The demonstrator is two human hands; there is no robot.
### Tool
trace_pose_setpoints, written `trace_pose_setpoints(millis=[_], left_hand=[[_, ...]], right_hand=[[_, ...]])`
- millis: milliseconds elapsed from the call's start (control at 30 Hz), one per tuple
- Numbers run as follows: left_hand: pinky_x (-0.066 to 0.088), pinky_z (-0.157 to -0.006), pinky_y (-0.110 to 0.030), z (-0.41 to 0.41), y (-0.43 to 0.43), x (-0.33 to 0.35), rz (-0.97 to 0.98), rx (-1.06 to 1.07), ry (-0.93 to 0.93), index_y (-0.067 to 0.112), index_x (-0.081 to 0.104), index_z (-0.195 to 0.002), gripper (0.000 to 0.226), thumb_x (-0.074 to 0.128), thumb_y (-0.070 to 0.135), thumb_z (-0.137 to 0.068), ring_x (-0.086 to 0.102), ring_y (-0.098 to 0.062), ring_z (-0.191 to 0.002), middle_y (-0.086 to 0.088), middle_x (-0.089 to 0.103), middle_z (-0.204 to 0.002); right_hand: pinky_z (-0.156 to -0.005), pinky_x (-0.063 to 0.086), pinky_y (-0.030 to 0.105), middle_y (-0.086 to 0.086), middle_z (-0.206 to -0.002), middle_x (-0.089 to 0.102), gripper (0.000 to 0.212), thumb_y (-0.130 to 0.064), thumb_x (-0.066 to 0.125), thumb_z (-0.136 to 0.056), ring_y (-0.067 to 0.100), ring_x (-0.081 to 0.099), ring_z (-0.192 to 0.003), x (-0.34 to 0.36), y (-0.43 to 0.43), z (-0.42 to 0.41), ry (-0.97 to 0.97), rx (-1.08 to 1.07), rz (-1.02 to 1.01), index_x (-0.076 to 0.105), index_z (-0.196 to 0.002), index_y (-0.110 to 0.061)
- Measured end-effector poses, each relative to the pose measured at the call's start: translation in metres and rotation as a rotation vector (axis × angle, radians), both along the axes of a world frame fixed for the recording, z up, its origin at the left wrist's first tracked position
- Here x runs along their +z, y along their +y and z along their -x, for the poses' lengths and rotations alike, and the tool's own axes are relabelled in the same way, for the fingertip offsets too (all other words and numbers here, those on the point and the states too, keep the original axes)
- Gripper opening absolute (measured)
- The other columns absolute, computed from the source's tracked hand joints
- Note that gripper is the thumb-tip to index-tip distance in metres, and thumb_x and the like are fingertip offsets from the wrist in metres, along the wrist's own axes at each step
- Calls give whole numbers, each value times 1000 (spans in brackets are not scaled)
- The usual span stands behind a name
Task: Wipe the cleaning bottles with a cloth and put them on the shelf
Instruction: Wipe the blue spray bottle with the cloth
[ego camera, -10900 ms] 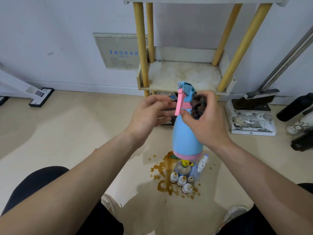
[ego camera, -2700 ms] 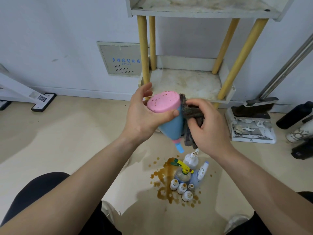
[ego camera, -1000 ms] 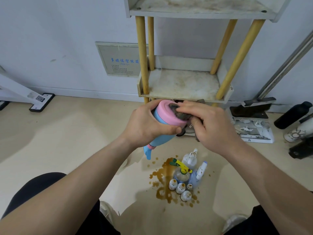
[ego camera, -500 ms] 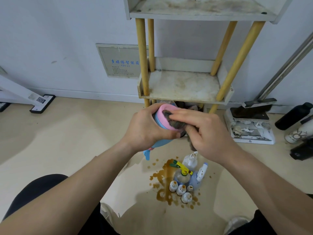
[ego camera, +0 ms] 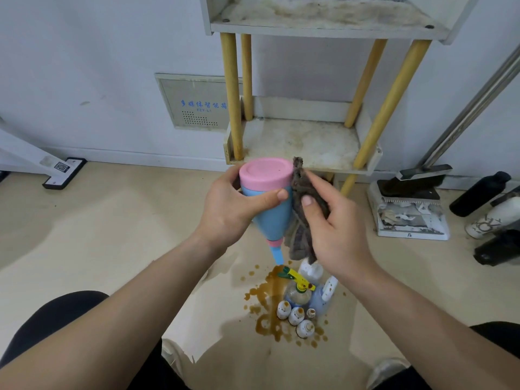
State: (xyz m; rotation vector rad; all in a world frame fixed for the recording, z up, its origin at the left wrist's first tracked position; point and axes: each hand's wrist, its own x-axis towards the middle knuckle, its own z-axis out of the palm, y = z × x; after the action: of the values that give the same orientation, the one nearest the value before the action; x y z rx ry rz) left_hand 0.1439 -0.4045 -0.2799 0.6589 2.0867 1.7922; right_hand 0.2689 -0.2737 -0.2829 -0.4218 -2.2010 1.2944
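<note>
My left hand (ego camera: 228, 209) grips a blue spray bottle (ego camera: 274, 218) upside down, its pink base (ego camera: 265, 170) turned up towards me and its nozzle pointing at the floor. My right hand (ego camera: 334, 229) holds a dark grey cloth (ego camera: 302, 220) against the bottle's right side. Below my hands, several small cleaning bottles (ego camera: 302, 305) stand in a brown spill (ego camera: 266, 322) on the floor. The dirty white shelf unit (ego camera: 306, 142) with yellow legs stands right behind, its lower board and upper board (ego camera: 323, 18) bare.
A dustpan with a brush (ego camera: 410, 209) lies right of the shelf. Dark and white bottles (ego camera: 489, 209) sit at the far right by the wall. A white stand base (ego camera: 63, 173) is at the left. My knees frame the bottom corners.
The cloth has come off the pink base and now lies along the bottle's side. The bottle has swung from tilted to nearly vertical, nozzle down, and the base looks clean of spots.
</note>
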Motion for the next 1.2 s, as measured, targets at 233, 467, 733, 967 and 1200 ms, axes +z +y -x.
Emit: trace_pose_setpoints(millis=[233, 467, 733, 967, 1200], left_hand=[[54, -73, -16, -7, 6, 6, -53, -51, -68, 13, 63, -125, 72, 89, 33, -61, 69, -1, -96, 4, 73, -111], [56, -75, -19, -8, 8, 1, -40, 16, -40, 17, 66, -124, 48, 84, 32, -81, 70, -3, -96, 8, 75, -106], [60, -86, -35, 6, -2, 2, -34, -122, -61, 11, 53, -137, 54, 77, 11, -88, 68, -17, -94, -9, 65, -118], [56, -95, -38, 9, -5, 1, -57, -442, -188, 8, 60, -133, 88, 94, 42, -60, 65, -28, -119, -11, 70, -126], [57, -78, -23, 6, -1, 4, -121, -114, -75, 12, 64, -123, 60, 89, 23, -70, 72, -10, -98, 0, 77, -106]], right_hand=[[-107, 49, 43, -12, -133, 65, 44, -16, 43, -104, 6, 59, -126, -2, 13, 14, -29, -46, 98, 54, -145, -22], [-83, 43, 2, -26, -122, 61, 49, -9, 45, -106, -19, 59, -98, -9, -7, 14, 7, -92, 0, 46, -151, -27], [-89, 44, 8, -23, -122, 66, 50, 1, 40, -102, -5, 60, -115, -1, 32, 20, 32, -115, 127, 61, -138, -27], [-85, 53, 23, -16, -114, 72, 46, -2, 44, -104, 5, 67, -103, -5, 22, 17, 16, -11, 208, 64, -137, -27], [-98, 40, 5, -36, -128, 57, 49, 2, 49, -102, -18, 52, -120, 4, -4, -2, 116, -4, -20, 52, -146, -21]])
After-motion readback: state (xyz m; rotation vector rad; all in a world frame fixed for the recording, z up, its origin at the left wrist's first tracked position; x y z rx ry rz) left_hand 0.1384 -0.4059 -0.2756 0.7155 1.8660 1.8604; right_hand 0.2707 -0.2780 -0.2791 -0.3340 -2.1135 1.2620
